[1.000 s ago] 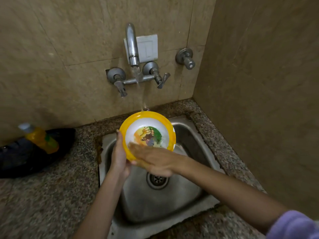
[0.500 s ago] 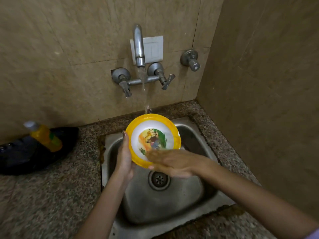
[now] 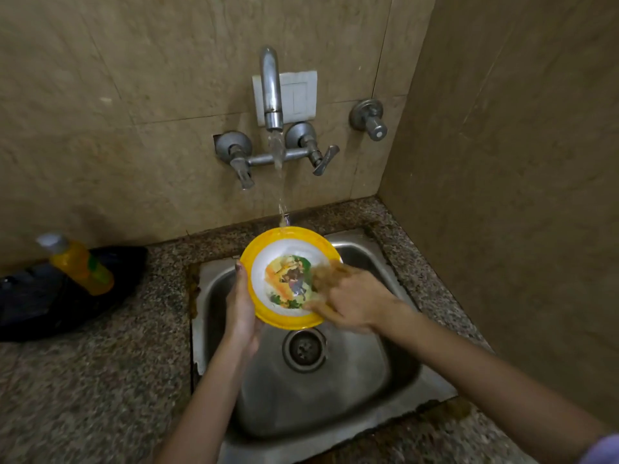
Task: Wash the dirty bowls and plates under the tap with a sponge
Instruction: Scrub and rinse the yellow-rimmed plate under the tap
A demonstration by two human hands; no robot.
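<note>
A yellow-rimmed bowl [image 3: 268, 262] with a white inside and a coloured picture is held tilted over the steel sink [image 3: 338, 396]. My left hand [image 3: 239, 306] grips its left edge, thumb on the rim and fingers behind it. My right hand [image 3: 351, 296] lies across the bowl's right side with its fingers on the inner surface, blurred by motion. No sponge shows in either hand. Water [image 3: 280, 195] runs from the wall tap [image 3: 272, 92] and lands on the bowl's top rim.
A yellow soap bottle [image 3: 82, 264] lies on a black bag [image 3: 40, 303] on the speckled stone counter [image 3: 83, 380] at the left. A separate valve [image 3: 370, 118] sticks out of the tiled wall right of the tap. A side wall closes off the right.
My right hand has slid from the bowl's lower edge up onto its right inner side, rubbing. The bowl has stayed under the water, still held by my left hand.
</note>
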